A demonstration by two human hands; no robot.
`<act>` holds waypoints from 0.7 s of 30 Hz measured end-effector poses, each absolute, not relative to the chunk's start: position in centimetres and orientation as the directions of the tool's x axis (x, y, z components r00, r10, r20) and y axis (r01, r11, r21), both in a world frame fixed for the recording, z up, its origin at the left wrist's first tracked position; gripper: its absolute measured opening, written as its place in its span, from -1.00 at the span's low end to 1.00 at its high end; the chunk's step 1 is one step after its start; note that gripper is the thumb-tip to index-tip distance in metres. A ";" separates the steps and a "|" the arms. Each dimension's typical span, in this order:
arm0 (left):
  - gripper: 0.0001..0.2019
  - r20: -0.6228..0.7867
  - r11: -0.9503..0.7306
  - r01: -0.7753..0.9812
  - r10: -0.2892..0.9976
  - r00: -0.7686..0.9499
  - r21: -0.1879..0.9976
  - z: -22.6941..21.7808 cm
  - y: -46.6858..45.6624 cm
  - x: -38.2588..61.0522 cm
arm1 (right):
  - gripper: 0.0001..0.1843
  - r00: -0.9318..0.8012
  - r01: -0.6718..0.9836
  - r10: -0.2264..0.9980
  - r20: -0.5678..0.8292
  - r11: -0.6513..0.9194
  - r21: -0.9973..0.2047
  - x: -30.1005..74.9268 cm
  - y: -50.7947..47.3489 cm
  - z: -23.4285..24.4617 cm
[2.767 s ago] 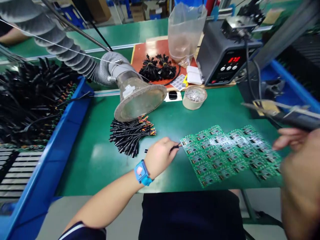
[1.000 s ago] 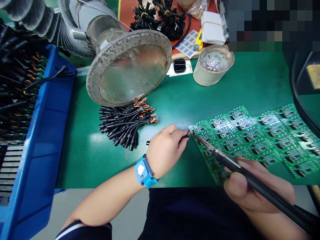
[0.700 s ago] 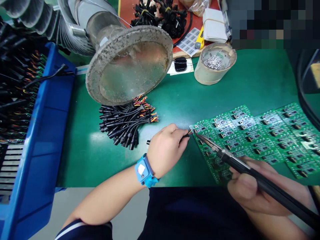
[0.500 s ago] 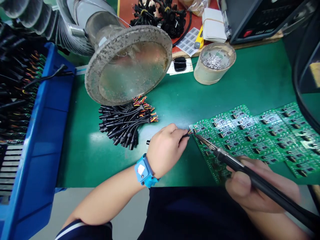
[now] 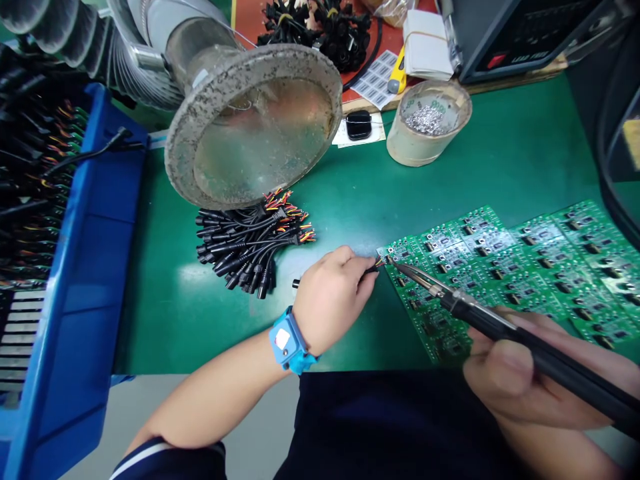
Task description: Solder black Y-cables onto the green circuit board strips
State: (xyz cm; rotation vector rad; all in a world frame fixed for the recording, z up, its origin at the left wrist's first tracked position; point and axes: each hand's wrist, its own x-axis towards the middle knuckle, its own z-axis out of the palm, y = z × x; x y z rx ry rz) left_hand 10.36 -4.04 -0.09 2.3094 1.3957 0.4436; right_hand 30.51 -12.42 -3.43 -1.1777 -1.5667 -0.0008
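Note:
My left hand (image 5: 334, 293), with a blue strap at the wrist, pinches a short black cable (image 5: 371, 269) by its wire end. The cable's coloured wires meet the left corner of a panel of green circuit boards (image 5: 465, 267). My right hand (image 5: 530, 373) is wrapped round the black handle of a soldering iron (image 5: 465, 308). The iron's tip is close to the wires at the board corner; I cannot tell whether it touches. Left of my left hand lies a pile of black cables (image 5: 245, 247) with bared red, yellow and orange wire ends.
A round fume extractor hood (image 5: 255, 133) overhangs the cable pile. At the left stands a blue bin (image 5: 103, 267) full of cables and boards. Behind the boards are a tub of solder bits (image 5: 425, 127), a yellow cutter knife (image 5: 397, 72) and a dark soldering station (image 5: 520, 40).
My right hand and the soldering iron have moved slightly right and down, the tip drawing back a little. My left hand keeps its hold on the cable.

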 end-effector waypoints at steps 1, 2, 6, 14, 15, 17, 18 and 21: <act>-0.80 0.063 -0.420 0.765 0.891 0.449 0.489 -0.1 -4.1 10.4 | -0.64 0.107 0.651 0.689 0.717 0.496 -0.575 30.4 -12.2 -3.1; -0.80 0.066 -0.423 0.767 0.891 0.450 0.483 -0.1 -4.1 10.4 | -0.62 0.099 0.624 0.724 0.682 0.489 -0.609 30.3 -12.0 -2.7; -0.80 0.084 -0.442 0.778 0.886 0.456 0.447 0.0 -4.1 10.4 | -0.54 0.009 0.570 0.767 0.642 0.524 -0.633 30.1 -11.1 -1.5; -0.82 0.082 -0.437 0.810 0.893 0.442 0.392 0.0 -4.4 10.5 | -0.83 -0.052 0.811 0.712 0.700 0.439 -0.386 29.9 -10.5 -0.7; -0.82 0.081 -0.436 0.811 0.893 0.442 0.390 0.0 -4.4 10.5 | -0.84 -0.051 0.808 0.727 0.684 0.433 -0.399 29.9 -10.5 -0.5; -0.81 0.073 -0.432 0.812 0.894 0.441 0.393 0.0 -4.4 10.6 | -0.85 -0.051 0.814 0.751 0.659 0.414 -0.408 29.7 -10.5 -0.2; -0.81 0.068 -0.430 0.811 0.895 0.441 0.396 0.0 -4.4 10.6 | -0.84 -0.050 0.822 0.758 0.651 0.401 -0.404 29.7 -10.5 -0.1; -0.80 0.057 -0.424 0.808 0.896 0.441 0.409 0.0 -4.3 10.6 | -0.82 -0.035 0.859 0.760 0.649 0.355 -0.369 29.6 -10.5 0.2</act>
